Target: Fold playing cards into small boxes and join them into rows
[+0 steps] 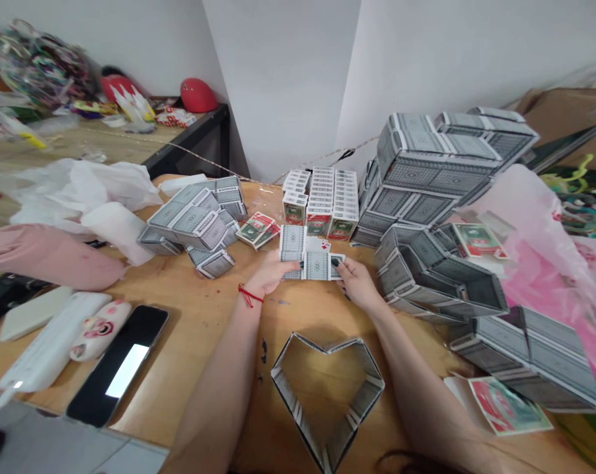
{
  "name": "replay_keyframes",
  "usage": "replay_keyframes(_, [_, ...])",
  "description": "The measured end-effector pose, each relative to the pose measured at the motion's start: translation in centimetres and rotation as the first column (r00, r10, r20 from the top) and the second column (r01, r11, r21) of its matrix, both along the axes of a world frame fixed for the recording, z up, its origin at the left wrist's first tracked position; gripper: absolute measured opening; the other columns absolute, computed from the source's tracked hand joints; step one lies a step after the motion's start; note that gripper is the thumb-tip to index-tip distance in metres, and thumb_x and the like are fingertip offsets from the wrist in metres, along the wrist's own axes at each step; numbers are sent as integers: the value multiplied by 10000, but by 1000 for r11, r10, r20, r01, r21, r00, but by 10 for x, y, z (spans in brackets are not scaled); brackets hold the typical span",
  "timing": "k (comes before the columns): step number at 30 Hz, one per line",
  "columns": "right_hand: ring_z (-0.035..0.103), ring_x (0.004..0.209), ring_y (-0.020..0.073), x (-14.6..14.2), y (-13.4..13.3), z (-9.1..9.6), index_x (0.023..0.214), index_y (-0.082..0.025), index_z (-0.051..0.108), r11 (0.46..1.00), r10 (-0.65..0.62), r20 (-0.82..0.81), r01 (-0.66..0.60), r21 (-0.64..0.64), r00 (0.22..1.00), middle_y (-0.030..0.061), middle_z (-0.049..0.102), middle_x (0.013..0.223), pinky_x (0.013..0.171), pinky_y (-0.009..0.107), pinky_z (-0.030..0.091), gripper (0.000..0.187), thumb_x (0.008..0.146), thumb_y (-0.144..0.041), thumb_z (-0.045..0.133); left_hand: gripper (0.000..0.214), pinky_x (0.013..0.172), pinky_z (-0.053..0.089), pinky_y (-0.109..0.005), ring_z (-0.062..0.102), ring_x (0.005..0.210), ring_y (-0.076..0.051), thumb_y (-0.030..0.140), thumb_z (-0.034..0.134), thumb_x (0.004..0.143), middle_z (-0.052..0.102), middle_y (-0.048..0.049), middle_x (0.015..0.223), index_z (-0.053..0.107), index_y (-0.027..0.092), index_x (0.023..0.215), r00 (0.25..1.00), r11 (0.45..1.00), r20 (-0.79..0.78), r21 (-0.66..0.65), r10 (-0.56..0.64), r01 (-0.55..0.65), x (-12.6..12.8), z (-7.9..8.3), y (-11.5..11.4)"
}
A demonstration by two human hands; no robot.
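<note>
Several joined playing cards (317,264) with grey patterned backs are held up between my hands above the middle of the table. My left hand (268,271) grips the left end, its thumb across the front; a red string bracelet is on that wrist. At the other end, my right hand (356,280) pinches the rightmost card. One card behind shows a red-pip face. Between my forearms stands a heart-shaped ring (284,394) made of the same cards on edge. Behind the held cards are rows of boxed card decks (318,197).
Folded-card structures (426,158) are stacked high at the right, with a similar smaller pile (194,217) at the left. A phone (125,362), a white power strip (51,349) and a pink pouch (51,257) lie on the left. An opened card box (510,405) lies front right.
</note>
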State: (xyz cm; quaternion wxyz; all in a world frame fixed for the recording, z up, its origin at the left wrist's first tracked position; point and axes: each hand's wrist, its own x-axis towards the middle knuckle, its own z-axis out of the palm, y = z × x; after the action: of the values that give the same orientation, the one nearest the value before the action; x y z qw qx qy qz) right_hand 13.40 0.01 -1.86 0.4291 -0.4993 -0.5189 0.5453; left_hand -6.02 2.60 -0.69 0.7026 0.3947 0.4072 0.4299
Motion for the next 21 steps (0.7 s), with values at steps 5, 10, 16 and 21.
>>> replay_keyframes(5, [244, 333, 43, 0, 0, -1, 645, -198, 426, 1000, 0, 9, 0, -27, 1000, -91, 307, 416, 316, 163, 172, 372, 727, -553, 498, 473, 824, 446, -384, 606, 904, -247, 114, 727, 500, 684, -86, 878, 634, 124, 964, 1000, 1000, 11, -16, -10, 10, 2, 0, 0])
replay_keyframes(10, [241, 302, 43, 0, -1, 3, 676, -200, 434, 999, 8, -14, -9, -36, 1000, -102, 297, 393, 300, 161, 171, 357, 743, -547, 482, 458, 783, 463, -368, 615, 880, -252, 129, 717, 517, 680, -100, 897, 634, 116, 967, 999, 999, 28, -47, -23, 24, 2, 2, 0])
replay_keyframes(16, [273, 274, 41, 1, -2, 3, 658, -198, 410, 1000, -16, -10, 16, 3, 1000, -110, 301, 377, 293, 165, 234, 357, 760, -534, 471, 450, 807, 458, -375, 608, 905, -255, 139, 731, 499, 681, -93, 896, 647, 113, 940, 1000, 1000, 25, -3, 9, -9, 3, 1, -1])
replay_keyframes(21, [289, 262, 48, 2, -1, 3, 664, -198, 412, 1000, -31, 5, 31, -1, 1000, -111, 309, 371, 280, 173, 253, 362, 759, -543, 464, 452, 819, 454, -388, 610, 899, -249, 151, 741, 494, 687, -82, 865, 649, 111, 935, 999, 998, 4, 45, 32, -32, 4, 0, -1])
